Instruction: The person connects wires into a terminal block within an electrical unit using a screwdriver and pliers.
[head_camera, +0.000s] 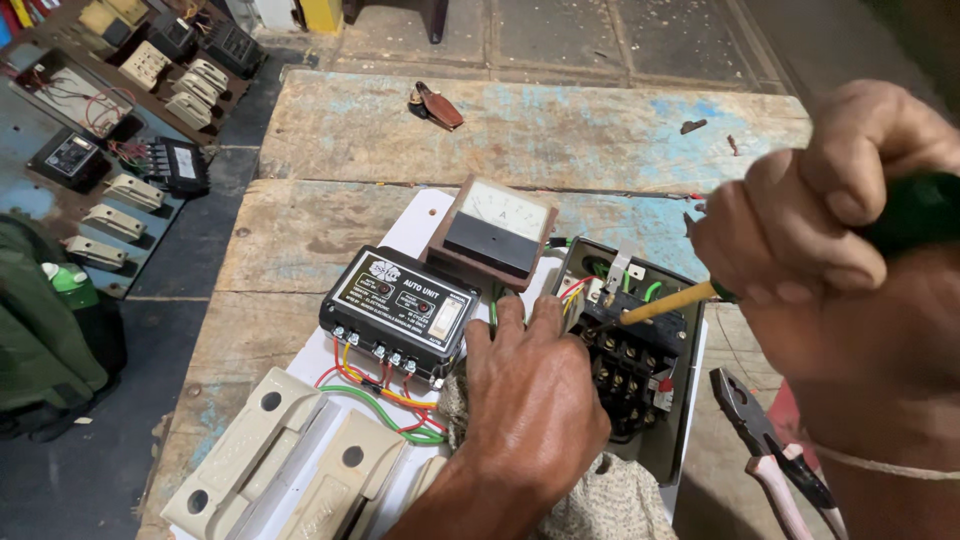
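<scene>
A single head-worn camera looks steeply down and forward over a worn wooden workbench (400, 130), close enough that the right hand (830, 230) fills the upper right corner, large and slightly blurred, while the left hand (530, 390) sits sharp at lower centre. The white board (420, 215) carrying the electrical units lies in the middle of the frame, running toward the bottom edge. The left edge of the view takes in the dark floor (210, 240) beside the bench; there is no second view.
</scene>
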